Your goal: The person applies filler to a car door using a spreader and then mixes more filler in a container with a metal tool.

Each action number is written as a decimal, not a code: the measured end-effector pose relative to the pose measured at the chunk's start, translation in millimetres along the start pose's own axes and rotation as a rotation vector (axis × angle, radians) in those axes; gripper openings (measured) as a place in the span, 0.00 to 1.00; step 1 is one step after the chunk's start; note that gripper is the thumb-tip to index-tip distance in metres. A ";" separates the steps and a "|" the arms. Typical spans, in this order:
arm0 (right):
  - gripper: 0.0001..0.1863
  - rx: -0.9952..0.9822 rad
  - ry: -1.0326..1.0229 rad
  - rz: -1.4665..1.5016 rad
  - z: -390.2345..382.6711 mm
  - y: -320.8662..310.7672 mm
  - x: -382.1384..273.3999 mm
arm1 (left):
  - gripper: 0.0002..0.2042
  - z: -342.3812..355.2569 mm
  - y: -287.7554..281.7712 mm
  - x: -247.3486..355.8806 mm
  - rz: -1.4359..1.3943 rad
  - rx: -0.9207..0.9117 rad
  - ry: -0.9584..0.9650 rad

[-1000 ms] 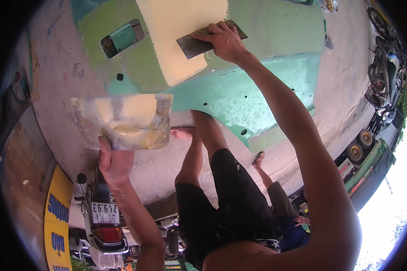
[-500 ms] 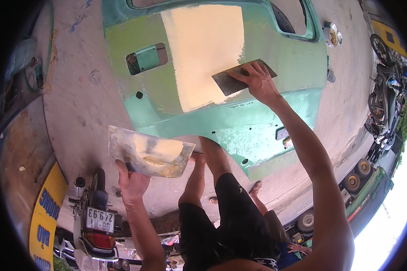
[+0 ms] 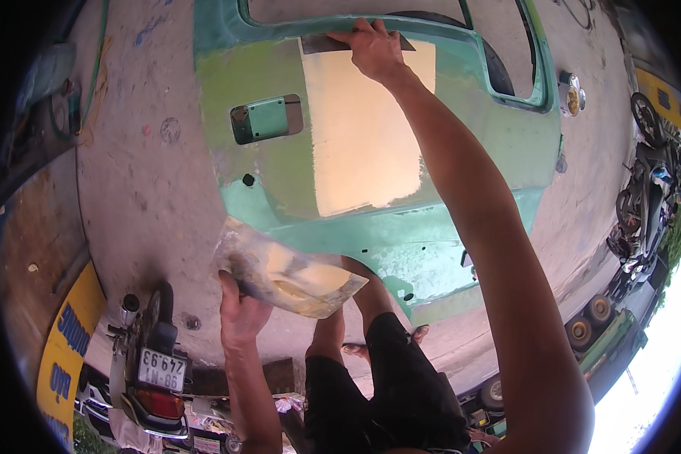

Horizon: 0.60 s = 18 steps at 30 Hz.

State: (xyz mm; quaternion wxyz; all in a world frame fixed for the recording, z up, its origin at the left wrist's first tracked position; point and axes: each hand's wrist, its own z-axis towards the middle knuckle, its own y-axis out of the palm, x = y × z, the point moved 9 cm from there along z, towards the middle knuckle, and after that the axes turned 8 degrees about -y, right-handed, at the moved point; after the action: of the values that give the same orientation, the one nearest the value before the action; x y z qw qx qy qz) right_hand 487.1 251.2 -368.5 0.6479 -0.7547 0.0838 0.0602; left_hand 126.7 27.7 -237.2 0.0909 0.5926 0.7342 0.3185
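A green vehicle body panel lies in front of me, with a wide cream band of filler spread across its middle. My right hand grips a thin dark spreader blade, fingers over its far side, at the band's far end near the window frame. Close to my body, my left hand holds a smeared mixing board from below, thumb along its near edge. A mound of cream filler sits on the board. The board is tilted and apart from the panel.
Left of the band the panel has a rectangular cutout, and window openings lie at its far side. An open can stands beyond its right edge. A parked motorcycle is at lower left; more motorbikes and a green truck are at right.
My right hand has moved the spreader from the band's near right side to its far end. The board in my left hand has shifted right and slightly nearer, tilting more.
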 end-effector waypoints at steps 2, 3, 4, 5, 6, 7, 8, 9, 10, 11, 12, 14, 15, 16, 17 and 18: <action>0.33 -0.012 0.007 -0.003 3.3 3.0 2.3 | 0.38 -0.1 -0.7 -2.7 0.014 0.000 -0.017; 0.33 -0.020 0.018 -0.010 2.8 4.9 4.8 | 0.38 1.1 0.7 -3.6 -0.003 0.000 -0.008; 0.33 -0.029 0.019 -0.002 3.5 -0.8 0.5 | 0.38 0.6 -0.7 -4.1 -0.021 0.005 0.001; 0.31 -0.082 -0.005 -0.012 7.7 -5.1 -3.1 | 0.38 0.8 -4.1 -5.0 -0.021 0.014 -0.005; 0.28 -0.142 -0.024 -0.018 6.2 -9.9 -9.2 | 0.38 -3.1 -3.8 -5.5 -0.082 -0.020 -0.011; 0.28 -0.260 0.022 0.071 7.1 -2.8 -4.8 | 0.38 -2.3 -2.0 -4.7 -0.142 -0.064 -0.010; 0.28 -0.264 0.027 0.075 -0.1 -2.3 -7.8 | 0.38 -1.8 -2.9 -4.7 -0.140 -0.060 -0.017; 0.28 -0.251 0.022 0.007 -8.7 -3.3 -11.3 | 0.38 -2.3 -2.1 -3.1 -0.108 -0.076 -0.002; 0.28 -0.236 0.021 -0.066 -18.2 -6.4 -8.0 | 0.38 -2.6 3.0 -2.1 -0.076 -0.099 0.011; 0.31 -0.211 0.006 0.069 -33.1 21.9 0.6 | 0.38 -3.8 8.2 -1.7 -0.075 -0.105 0.001; 0.32 -0.238 0.001 0.082 -50.6 27.1 -12.8 | 0.39 -9.8 7.1 2.8 -0.061 -0.075 0.027; 0.32 -0.224 -0.020 0.070 -88.0 31.8 -29.8 | 0.39 -19.7 9.2 6.3 -0.043 -0.047 0.040; 0.32 -0.250 -0.015 0.083 -109.0 32.5 -40.5 | 0.39 -26.0 8.7 8.2 -0.065 -0.050 0.058; 0.34 -0.148 -0.061 0.069 -132.8 25.9 -55.3 | 0.39 -32.2 8.5 10.8 -0.083 -0.053 0.081; 0.34 -0.157 -0.053 0.107 -156.4 29.2 -65.4 | 0.39 -39.7 7.5 9.9 -0.078 -0.045 0.079; 0.34 -0.164 -0.043 0.131 -177.4 29.7 -69.8 | 0.40 -41.3 9.2 7.8 -0.098 -0.064 0.082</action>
State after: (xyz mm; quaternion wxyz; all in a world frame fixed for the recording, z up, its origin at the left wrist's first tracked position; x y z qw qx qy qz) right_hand 409.5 75.0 -356.2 0.5805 -0.7965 0.1137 0.1253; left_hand 110.9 20.8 -197.8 0.0950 0.5390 0.7551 0.3610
